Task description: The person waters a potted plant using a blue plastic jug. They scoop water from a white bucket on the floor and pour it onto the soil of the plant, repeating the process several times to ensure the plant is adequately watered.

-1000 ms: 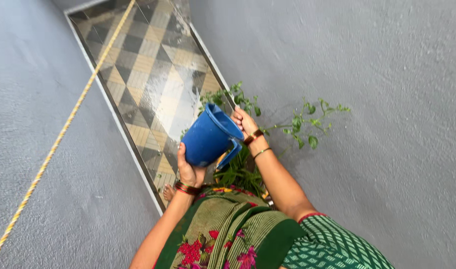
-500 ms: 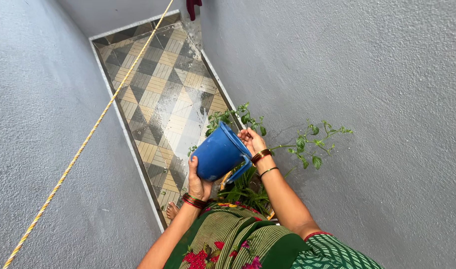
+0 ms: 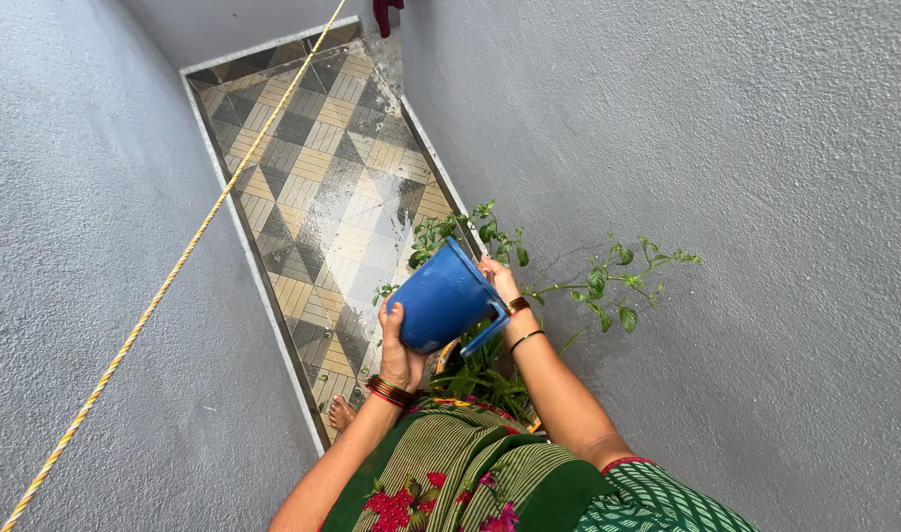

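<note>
Left hand (image 3: 399, 355) cups the base of the tilted blue plastic jug (image 3: 449, 299), centre frame; right hand (image 3: 500, 281) fingers curl at its rim, above green potted plants (image 3: 490, 369).

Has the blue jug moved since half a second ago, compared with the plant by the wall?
Yes, slightly. The blue jug has shifted toward the leafy plant at the wall and tipped further, its rim now closer to the leaves. Both hands remain on it.
</note>
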